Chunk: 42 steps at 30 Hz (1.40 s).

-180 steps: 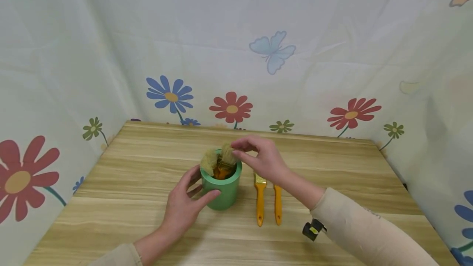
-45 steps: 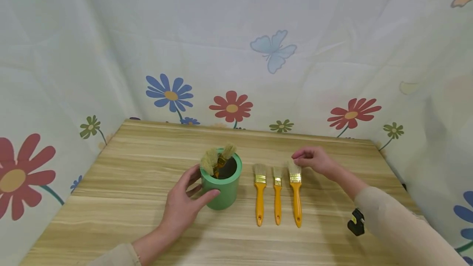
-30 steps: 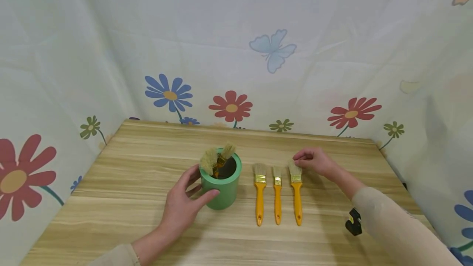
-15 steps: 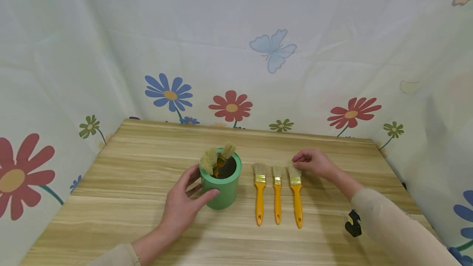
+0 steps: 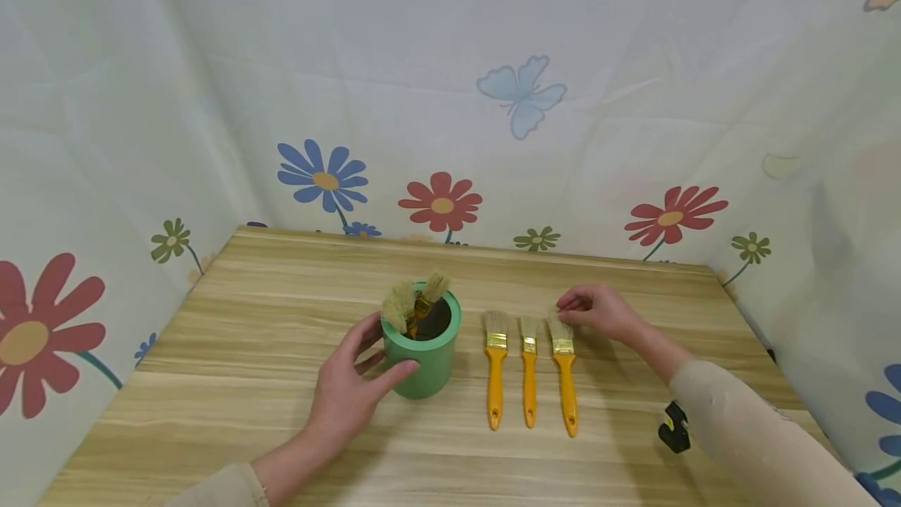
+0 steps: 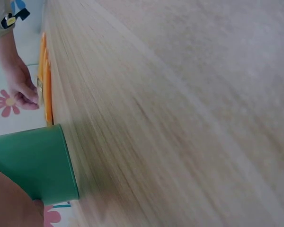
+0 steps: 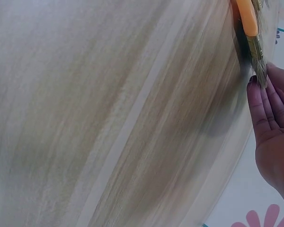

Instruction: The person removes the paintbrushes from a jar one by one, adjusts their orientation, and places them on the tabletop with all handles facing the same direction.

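In the head view my left hand [image 5: 352, 390] holds a green pot [image 5: 422, 366] round its side, thumb in front and fingers behind. Bristle ends up, paintbrushes [image 5: 400, 308] lean inside the pot at its far left. To the right, my right hand [image 5: 605, 313] pinches the bristle tips of a paintbrush [image 5: 565, 382] with a yellow-orange handle pointing toward me. In the right wrist view, fingers and thumb meet at that brush's bristles [image 7: 259, 71]. Left of it lie a narrow paintbrush [image 5: 529, 382] and a wider paintbrush [image 5: 496, 378], side by side.
Everything stands on a wood-grain table [image 5: 281, 288]. White cloth printed with flowers and a butterfly [image 5: 522, 96] rises behind and beside the table. A small black device [image 5: 674, 427] is attached at the right sleeve [image 5: 739, 413].
Six seconds ago my right hand was at the pot's bristles; now a third brush lies right of the other two, in that hand. Lately its handle end has shifted slightly right and nearer. Left hand stays put.
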Available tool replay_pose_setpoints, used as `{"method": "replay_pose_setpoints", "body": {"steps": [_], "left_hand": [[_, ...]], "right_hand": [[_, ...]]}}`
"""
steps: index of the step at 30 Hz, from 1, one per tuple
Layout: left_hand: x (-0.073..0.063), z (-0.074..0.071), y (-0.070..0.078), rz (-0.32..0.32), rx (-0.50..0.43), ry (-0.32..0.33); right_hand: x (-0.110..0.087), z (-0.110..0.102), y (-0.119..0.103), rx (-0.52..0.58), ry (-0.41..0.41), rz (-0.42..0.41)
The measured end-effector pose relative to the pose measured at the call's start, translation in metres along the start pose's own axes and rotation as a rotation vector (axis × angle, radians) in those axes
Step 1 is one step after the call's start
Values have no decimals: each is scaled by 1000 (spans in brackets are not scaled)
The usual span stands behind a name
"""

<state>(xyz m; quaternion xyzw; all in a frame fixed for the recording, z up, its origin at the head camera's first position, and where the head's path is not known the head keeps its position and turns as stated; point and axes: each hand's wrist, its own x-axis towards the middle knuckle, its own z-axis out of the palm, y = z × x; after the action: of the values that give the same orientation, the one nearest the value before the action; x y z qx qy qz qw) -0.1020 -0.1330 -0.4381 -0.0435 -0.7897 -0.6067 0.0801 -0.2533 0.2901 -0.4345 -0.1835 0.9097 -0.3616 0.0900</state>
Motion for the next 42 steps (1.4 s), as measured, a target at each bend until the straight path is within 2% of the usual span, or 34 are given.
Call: {"method": "replay_pose_setpoints", "body": {"steps": [12,25,32,42], "left_hand": [[0,-1,2,-3,-3,8],[0,-1,2,3,5,8],[-1,-1,3,-3,7,10],[-1,0,2,0,1,4]], "right_hand": [[1,1,1,-71,-8,-34],[-2,-11,-20,-72,34,-32],[-1,-17,-39,-16,77,-95],[-1,-15,-82,55,84,-76]]}}
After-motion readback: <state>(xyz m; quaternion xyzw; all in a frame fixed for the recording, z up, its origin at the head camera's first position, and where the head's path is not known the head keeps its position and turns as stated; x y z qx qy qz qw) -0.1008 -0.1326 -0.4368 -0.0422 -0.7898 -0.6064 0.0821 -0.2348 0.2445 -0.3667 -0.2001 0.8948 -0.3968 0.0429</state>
